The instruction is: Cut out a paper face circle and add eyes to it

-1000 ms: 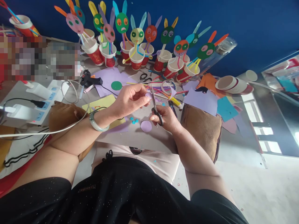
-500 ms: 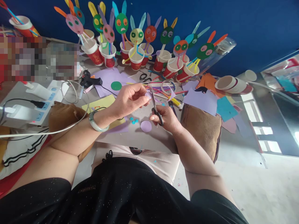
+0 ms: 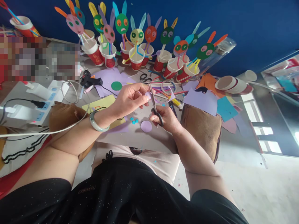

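My left hand (image 3: 133, 99) pinches a small purple paper piece (image 3: 148, 95) between thumb and fingers. Black-handled scissors (image 3: 154, 104) are in my right hand (image 3: 166, 118), their blades pointing up and touching or passing close beside the paper's right edge. Below the hands, a purple paper circle (image 3: 146, 126) lies flat on the table (image 3: 140, 137). Several tiny blue paper dots (image 3: 134, 120) sit to its left. A yellow sheet (image 3: 100, 107) lies partly under my left wrist. Beyond my left hand a green circle (image 3: 116, 86) rests on purple paper (image 3: 107, 77).
Several paper cups (image 3: 136, 60) with rabbit-faced figures stand along the blue wall. Coloured sticks (image 3: 163, 84) and a second pair of scissors (image 3: 144, 77) lie mid-table. A glue gun (image 3: 90, 81) and a power strip (image 3: 44, 102) with cables are at the left. Stacked cups (image 3: 230, 84) lie at the right.
The small purple piece has turned slightly in my left fingers and looks rounder beside the blades. Both hands stay nearly in place.
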